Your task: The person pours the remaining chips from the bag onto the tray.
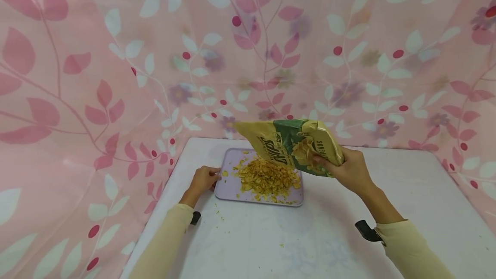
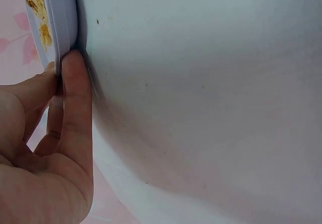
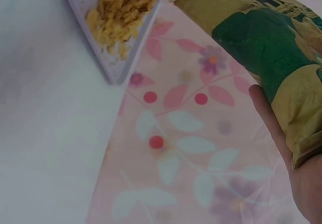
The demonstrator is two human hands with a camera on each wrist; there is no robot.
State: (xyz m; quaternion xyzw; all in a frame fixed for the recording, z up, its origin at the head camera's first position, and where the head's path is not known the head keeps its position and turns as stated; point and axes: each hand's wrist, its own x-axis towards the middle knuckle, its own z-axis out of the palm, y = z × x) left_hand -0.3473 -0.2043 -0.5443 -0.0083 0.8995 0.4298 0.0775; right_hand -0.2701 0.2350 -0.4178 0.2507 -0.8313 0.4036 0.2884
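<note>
A yellow and green chip bag (image 1: 288,145) is tilted over a pale purple tray (image 1: 232,193), its narrower end pointing left. My right hand (image 1: 350,171) grips the bag's right end, with the thumb across its front. Broken chips (image 1: 267,180) lie heaped in the tray, under the bag. At the tray's left edge, my left hand (image 1: 203,180) pinches the rim between thumb and fingers. The left wrist view shows that hold up close, fingers (image 2: 75,83) against the tray's side. In the right wrist view the bag (image 3: 266,48) hides most of the right hand's fingers.
The tray stands on a white-covered table (image 1: 329,236). Small crumbs (image 1: 218,216) are scattered on the cloth in front of it. A pink floral curtain (image 1: 271,55) hangs behind the table and along its sides.
</note>
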